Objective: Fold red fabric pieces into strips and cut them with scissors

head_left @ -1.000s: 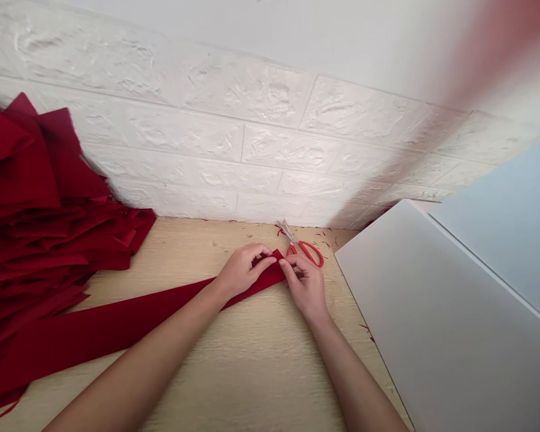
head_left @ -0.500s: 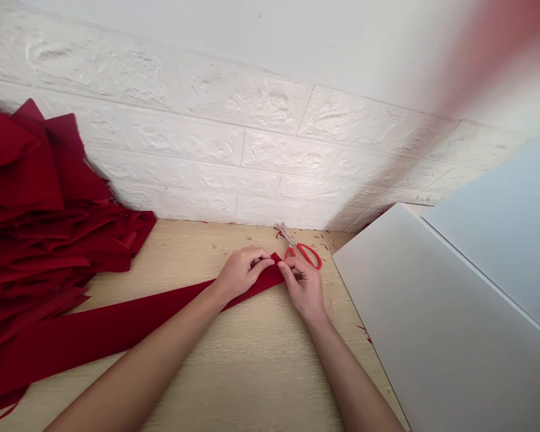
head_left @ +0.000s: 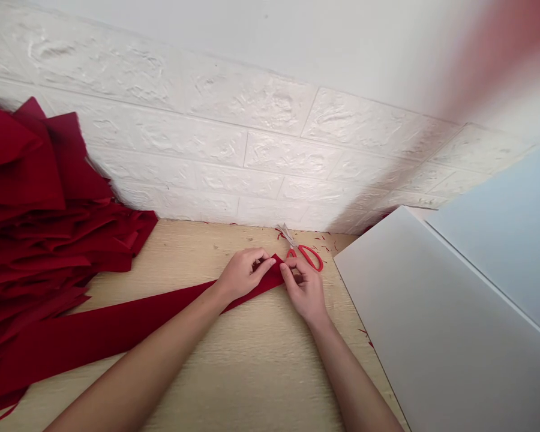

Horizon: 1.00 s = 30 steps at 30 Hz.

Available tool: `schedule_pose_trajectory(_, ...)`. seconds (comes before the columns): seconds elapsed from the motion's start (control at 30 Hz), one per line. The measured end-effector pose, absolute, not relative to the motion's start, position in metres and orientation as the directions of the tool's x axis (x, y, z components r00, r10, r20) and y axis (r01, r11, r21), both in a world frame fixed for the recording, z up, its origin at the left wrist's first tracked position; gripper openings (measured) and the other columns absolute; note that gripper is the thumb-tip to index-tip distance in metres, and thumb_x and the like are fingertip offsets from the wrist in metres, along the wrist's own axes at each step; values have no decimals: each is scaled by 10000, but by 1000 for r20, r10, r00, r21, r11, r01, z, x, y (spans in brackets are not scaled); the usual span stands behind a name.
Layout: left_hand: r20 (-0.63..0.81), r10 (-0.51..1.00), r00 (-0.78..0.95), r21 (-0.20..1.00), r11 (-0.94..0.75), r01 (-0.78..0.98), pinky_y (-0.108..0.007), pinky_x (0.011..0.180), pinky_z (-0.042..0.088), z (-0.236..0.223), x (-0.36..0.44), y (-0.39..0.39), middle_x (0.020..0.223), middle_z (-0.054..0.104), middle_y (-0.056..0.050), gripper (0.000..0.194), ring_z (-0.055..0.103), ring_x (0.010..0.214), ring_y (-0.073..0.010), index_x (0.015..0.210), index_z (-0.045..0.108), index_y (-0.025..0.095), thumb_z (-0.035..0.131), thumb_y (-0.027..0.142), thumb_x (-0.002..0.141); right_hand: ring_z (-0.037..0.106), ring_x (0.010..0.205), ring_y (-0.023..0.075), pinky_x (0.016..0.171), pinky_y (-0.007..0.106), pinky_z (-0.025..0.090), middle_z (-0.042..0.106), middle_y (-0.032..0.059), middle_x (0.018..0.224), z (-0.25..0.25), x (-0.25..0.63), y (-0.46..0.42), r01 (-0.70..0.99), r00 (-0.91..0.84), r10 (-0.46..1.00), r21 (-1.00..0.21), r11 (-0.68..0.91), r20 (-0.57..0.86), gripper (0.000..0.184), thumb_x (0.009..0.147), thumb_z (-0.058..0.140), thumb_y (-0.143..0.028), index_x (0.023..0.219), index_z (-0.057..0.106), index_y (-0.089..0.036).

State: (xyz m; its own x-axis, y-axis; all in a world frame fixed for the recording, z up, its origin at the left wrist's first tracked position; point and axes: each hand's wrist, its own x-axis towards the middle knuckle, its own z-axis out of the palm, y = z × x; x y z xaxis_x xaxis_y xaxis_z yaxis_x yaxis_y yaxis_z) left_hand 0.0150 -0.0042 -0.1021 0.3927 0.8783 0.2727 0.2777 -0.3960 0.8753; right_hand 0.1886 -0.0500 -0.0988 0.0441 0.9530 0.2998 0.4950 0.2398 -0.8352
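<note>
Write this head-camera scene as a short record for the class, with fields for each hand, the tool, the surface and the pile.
left hand: grips long dark-red fabric strip near its pointed end
right hand: pinches the same end
tool: red-handled steel scissors, lying just beyond the right hand
surface: pale wooden tabletop, with red snippets
pile: dark-red fabric pieces, left of the hands

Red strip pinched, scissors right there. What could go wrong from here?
The scissors lie open-bladed? Hard to tell, but they sit against the right hand, so a slip might knock them or snag the strip.

The strip's tail runs into the pile, so a tug from the left hand could drag the pile.

Red snippets nearby might cling to the strip.
</note>
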Motion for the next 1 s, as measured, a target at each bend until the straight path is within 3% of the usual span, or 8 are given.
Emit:
schedule_pose_trajectory(0.2, 300, 858, 418, 854, -436, 284, -245, 647, 396, -99, 15, -5, 735, 645, 6, 268, 546, 666, -113, 773, 625, 179, 522, 351, 952, 493, 565, 112, 465, 217, 367, 605, 14, 750, -100, 187, -49, 488, 39, 962, -845, 217, 270, 248, 944, 550, -419, 863, 611, -193)
schedule_pose_trajectory(0.43, 336, 823, 457, 819, -495, 290, -248, 641, 383, -99, 14, -8, 683, 593, 9, 327, 517, 646, -116, 720, 592, 179, 489, 363, 970, 580, 677, 153, 552, 247, 432, 657, 38, 781, -102, 187, -49, 555, 8, 943, -785, 274, 334, 259, 964, 528, -399, 858, 648, -195)
schedule_pose_trajectory(0.73, 370, 774, 515, 778, -560, 283, -275, 721, 404, -100, 15, -4, 741, 623, -16, 345, 541, 719, -142, 762, 607, 184, 421, 349, 1001, 597, 683, 164, 567, 256, 452, 675, 42, 784, -99, 183, -49, 528, 42, 943, -809, 259, 329, 249, 948, 550, -408, 879, 667, -198)
schedule_pose_trajectory(0.9, 287, 830, 477, 845, -455, 283, -268, 657, 388, -101, 14, -4, 688, 602, 6, 362, 515, 646, -127, 726, 576, 190, 425, 379, 996, 551, 642, 152, 568, 255, 438, 650, 32, 769, -101, 185, -48, 513, 40, 954, -825, 236, 297, 254, 949, 538, -415, 876, 648, -198)
schedule_pose_trajectory(1.0, 252, 866, 431, 891, -382, 246, -253, 694, 436, -102, 14, -2, 837, 698, -11, 259, 604, 739, -132, 868, 629, 193, 458, 351, 980, 535, 628, 150, 560, 253, 425, 641, 27, 753, -102, 186, -48, 507, 42, 959, -833, 222, 281, 260, 951, 532, -426, 883, 638, -199)
